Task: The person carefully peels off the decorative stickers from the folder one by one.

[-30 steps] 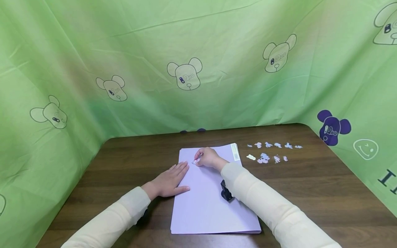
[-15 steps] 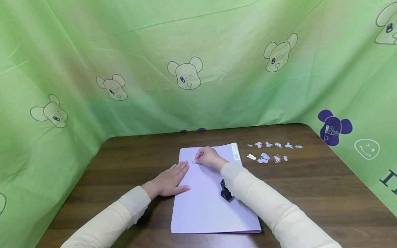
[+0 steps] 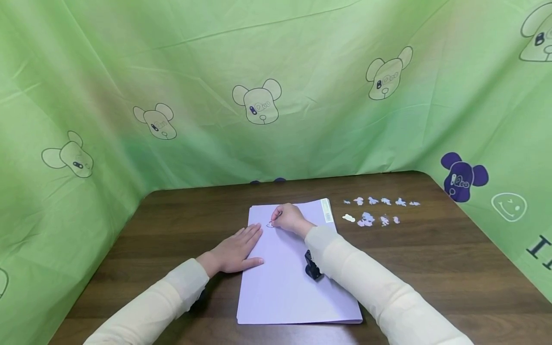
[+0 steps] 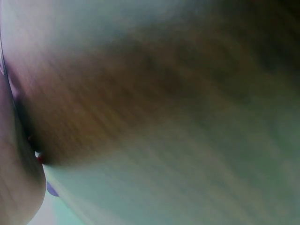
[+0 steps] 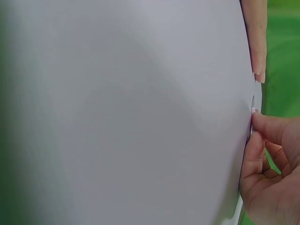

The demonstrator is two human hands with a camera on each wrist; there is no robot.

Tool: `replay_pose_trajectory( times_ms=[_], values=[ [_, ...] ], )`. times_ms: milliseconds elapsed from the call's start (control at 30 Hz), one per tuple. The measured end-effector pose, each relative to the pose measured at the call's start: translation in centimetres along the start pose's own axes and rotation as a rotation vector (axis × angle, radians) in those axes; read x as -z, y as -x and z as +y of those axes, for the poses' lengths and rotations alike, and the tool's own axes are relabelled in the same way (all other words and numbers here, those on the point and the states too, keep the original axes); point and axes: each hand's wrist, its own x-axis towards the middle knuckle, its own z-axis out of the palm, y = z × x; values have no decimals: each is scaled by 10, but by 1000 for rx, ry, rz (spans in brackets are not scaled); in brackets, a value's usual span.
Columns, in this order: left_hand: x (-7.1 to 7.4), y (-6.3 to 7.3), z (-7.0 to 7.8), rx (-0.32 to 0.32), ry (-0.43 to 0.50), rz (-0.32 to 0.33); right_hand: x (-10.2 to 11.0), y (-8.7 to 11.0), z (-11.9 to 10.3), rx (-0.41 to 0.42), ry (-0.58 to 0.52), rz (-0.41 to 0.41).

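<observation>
A stack of lavender paper (image 3: 297,287) with a barcode label at its far right corner lies on the wooden table. My left hand (image 3: 236,249) rests flat on its left edge, fingers straight and thumb spread. Near the upper left of the paper, my right hand (image 3: 290,219) pinches a small pinkish sticker (image 3: 270,224) between thumb and forefinger, right at the paper surface. In the right wrist view, the pinching fingertips (image 5: 258,119) partly cover the sticker, and the left hand's fingers (image 5: 257,42) lie just beyond. The left wrist view is mostly blurred tabletop.
To the right of the paper, several small purple and pink cut-out pieces (image 3: 366,220) lie in two rows, with a white piece (image 3: 349,218) at the near row's left end. A black wrist camera (image 3: 313,266) sits under the right sleeve. Green printed cloth (image 3: 302,143) surrounds the table.
The right fingers have shifted very slightly at the sticker, which stays in the same spot on the paper. The left hand has not moved.
</observation>
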Motion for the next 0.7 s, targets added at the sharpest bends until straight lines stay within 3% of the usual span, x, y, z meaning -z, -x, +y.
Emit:
replay_pose_trajectory(
  times_ms=[300,700],
  values=[
    [-4,-1,-4,-7,25,11,1,0,2,18,-7,-6],
    [-3,0,-3,-13,24,20,2,2,4,-38,-161,9]
  ],
)
